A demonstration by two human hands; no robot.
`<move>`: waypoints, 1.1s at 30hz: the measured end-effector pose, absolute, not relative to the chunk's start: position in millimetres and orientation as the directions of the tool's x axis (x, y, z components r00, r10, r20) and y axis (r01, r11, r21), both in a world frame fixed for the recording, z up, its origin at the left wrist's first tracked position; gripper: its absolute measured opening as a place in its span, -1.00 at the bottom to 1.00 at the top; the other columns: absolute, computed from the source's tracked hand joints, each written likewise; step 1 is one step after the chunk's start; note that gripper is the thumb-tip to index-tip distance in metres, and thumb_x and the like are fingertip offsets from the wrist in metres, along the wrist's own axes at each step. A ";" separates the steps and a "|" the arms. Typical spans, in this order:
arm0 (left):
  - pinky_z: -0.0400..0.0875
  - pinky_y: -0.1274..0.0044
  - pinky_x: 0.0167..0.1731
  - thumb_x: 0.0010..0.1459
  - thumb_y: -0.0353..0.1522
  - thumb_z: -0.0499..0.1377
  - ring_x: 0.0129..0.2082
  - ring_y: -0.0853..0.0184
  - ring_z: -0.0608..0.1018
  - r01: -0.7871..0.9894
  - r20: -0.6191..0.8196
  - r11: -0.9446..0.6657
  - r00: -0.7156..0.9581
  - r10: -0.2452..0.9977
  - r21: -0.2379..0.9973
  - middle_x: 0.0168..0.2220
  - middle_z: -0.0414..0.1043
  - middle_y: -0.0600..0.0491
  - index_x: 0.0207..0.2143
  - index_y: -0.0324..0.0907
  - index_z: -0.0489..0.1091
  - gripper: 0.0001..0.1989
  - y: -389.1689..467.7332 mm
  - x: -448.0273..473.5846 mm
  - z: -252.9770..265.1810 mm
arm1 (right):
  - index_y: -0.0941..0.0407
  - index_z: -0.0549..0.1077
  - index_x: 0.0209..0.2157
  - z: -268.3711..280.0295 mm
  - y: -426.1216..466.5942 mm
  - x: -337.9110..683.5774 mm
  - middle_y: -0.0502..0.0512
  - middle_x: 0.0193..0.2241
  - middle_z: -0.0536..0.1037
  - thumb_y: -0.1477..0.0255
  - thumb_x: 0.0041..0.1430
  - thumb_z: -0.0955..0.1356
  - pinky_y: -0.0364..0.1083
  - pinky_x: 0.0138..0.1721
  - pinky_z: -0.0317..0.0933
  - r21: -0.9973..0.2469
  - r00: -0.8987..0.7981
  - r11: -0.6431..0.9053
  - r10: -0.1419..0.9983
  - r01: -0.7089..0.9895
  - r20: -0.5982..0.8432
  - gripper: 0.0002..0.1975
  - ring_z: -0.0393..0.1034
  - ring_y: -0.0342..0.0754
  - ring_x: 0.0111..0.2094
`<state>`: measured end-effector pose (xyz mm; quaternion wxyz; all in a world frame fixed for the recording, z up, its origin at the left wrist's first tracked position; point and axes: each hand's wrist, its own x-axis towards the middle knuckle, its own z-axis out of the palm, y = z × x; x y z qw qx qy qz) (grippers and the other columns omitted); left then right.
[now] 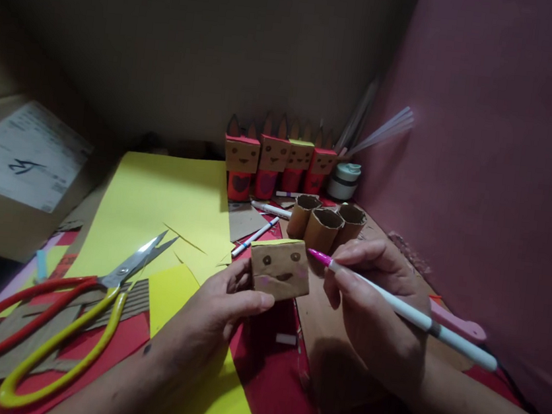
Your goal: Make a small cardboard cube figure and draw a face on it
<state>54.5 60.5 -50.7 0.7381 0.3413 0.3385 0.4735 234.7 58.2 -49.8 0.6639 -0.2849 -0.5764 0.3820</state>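
Between the thumb and fingers of my left hand (pixel 230 298) is a brown cardboard box piece (pixel 279 270) with a yellow top edge. Dark round eyes, a small mouth and faint purple cheek patches are drawn on its front. My right hand (pixel 380 298) grips a white felt-tip marker (pixel 408 312) whose pink tip points at the box's upper right corner. Whether the tip touches the cardboard I cannot tell. Just behind the box stand three open cardboard tubes (pixel 325 222). A white pen (pixel 255 236) with a blue band lies behind my left hand.
Large scissors (pixel 118 275) with red and yellow handles lie open on the left, over yellow paper (pixel 157 200) and cardboard scraps. Several finished box-headed figures (pixel 241 163) stand at the back beside a pale green jar (pixel 343 180). A pink-handled tool (pixel 457 321) lies behind my right hand.
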 end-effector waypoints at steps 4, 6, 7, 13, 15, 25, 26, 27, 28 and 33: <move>0.32 0.29 0.21 -0.10 -0.52 0.35 0.13 0.02 0.54 -0.447 -0.183 0.316 0.317 0.931 0.837 0.04 0.60 -0.12 0.13 -0.20 0.47 -0.35 62.0 52.7 -51.9 | 0.02 0.48 -0.26 -49.1 61.0 236.7 -0.04 -0.41 0.50 0.53 0.22 0.40 -0.16 -0.48 0.24 -0.820 0.062 0.545 0.837 -0.177 0.543 -0.89 0.34 -0.16 -0.48; 0.32 0.30 0.22 -0.10 -0.52 0.35 0.13 0.03 0.54 -0.431 -0.182 0.306 0.305 0.935 0.849 0.04 0.60 -0.12 0.09 -0.21 0.50 -0.39 63.0 51.4 -52.6 | 0.03 0.47 -0.27 -49.5 61.9 237.3 -0.05 -0.44 0.48 0.53 0.21 0.41 -0.17 -0.49 0.23 -0.833 0.069 0.525 0.850 -0.176 0.522 -0.89 0.32 -0.16 -0.49; 0.32 0.29 0.22 -0.09 -0.52 0.34 0.13 0.03 0.54 -0.426 -0.183 0.304 0.303 0.935 0.852 0.04 0.60 -0.12 0.07 -0.21 0.51 -0.41 63.5 50.9 -53.0 | 0.03 0.47 -0.27 -49.8 62.1 237.4 -0.06 -0.46 0.46 0.53 0.21 0.41 -0.17 -0.50 0.21 -0.838 0.071 0.516 0.856 -0.174 0.512 -0.89 0.29 -0.17 -0.51; 0.36 0.31 0.18 -0.07 -0.48 0.37 0.08 0.04 0.57 -0.405 -0.191 0.303 0.295 0.936 0.863 -0.02 0.63 -0.12 0.03 -0.22 0.53 -0.47 64.8 50.6 -53.6 | 0.02 0.46 -0.26 -50.9 57.8 234.0 -0.07 -0.47 0.46 0.55 0.22 0.41 -0.20 -0.51 0.20 -0.837 0.022 0.507 0.858 -0.206 0.514 -0.87 0.30 -0.19 -0.50; 0.38 0.31 0.16 -0.06 -0.47 0.37 0.06 0.04 0.59 -0.399 -0.192 0.299 0.286 0.939 0.867 -0.04 0.63 -0.11 0.05 -0.20 0.52 -0.46 64.1 51.2 -53.0 | 0.03 0.44 -0.28 -48.3 54.8 231.7 -0.07 -0.47 0.45 0.56 0.22 0.40 -0.20 -0.51 0.20 -0.845 -0.026 0.492 0.861 -0.211 0.508 -0.87 0.30 -0.19 -0.51; 0.40 0.31 0.15 -0.09 -0.50 0.40 0.06 0.03 0.60 -0.430 -0.168 0.277 0.274 0.947 0.859 -0.02 0.63 -0.11 0.00 -0.19 0.53 -0.48 61.2 54.7 -53.4 | 0.07 0.36 -0.35 -50.4 46.0 221.7 0.00 -0.48 0.43 0.48 0.18 0.36 -0.17 -0.58 0.18 -0.826 -0.162 0.541 0.839 0.159 0.519 -0.94 0.26 -0.17 -0.56; 0.40 0.30 0.15 -0.10 -0.50 0.40 0.07 0.03 0.59 -0.433 -0.167 0.272 0.266 0.949 0.859 0.00 0.63 -0.11 0.01 -0.19 0.53 -0.47 61.1 54.8 -54.2 | 0.07 0.36 -0.36 -52.4 46.2 221.1 0.00 -0.49 0.43 0.47 0.19 0.36 -0.17 -0.58 0.18 -0.814 -0.159 0.551 0.834 0.184 0.529 -0.93 0.25 -0.17 -0.56; 0.39 0.29 0.16 -0.10 -0.50 0.41 0.08 0.02 0.58 -0.434 -0.167 0.268 0.257 0.952 0.860 0.01 0.62 -0.12 0.02 -0.18 0.52 -0.45 60.9 54.9 -55.0 | 0.07 0.36 -0.37 -54.0 46.5 220.6 0.00 -0.50 0.43 0.47 0.19 0.35 -0.17 -0.58 0.18 -0.805 -0.155 0.557 0.831 0.204 0.535 -0.92 0.25 -0.17 -0.56; 0.39 0.28 0.16 -0.10 -0.49 0.41 0.09 0.01 0.58 -0.433 -0.169 0.265 0.247 0.954 0.862 0.01 0.62 -0.12 0.04 -0.18 0.51 -0.43 60.7 55.0 -55.7 | 0.07 0.35 -0.38 -55.1 46.8 220.1 0.00 -0.50 0.43 0.47 0.20 0.35 -0.17 -0.58 0.19 -0.799 -0.148 0.559 0.829 0.220 0.539 -0.92 0.25 -0.17 -0.56; 0.40 0.27 0.14 -0.11 -0.47 0.43 0.09 -0.01 0.57 -0.408 -0.190 0.268 0.220 0.957 0.873 0.02 0.61 -0.12 0.10 -0.18 0.47 -0.35 59.6 55.2 -57.2 | 0.06 0.36 -0.37 -56.8 48.1 219.6 -0.01 -0.48 0.42 0.49 0.20 0.36 -0.18 -0.58 0.21 -0.782 -0.142 0.571 0.820 0.249 0.554 -0.91 0.28 -0.16 -0.53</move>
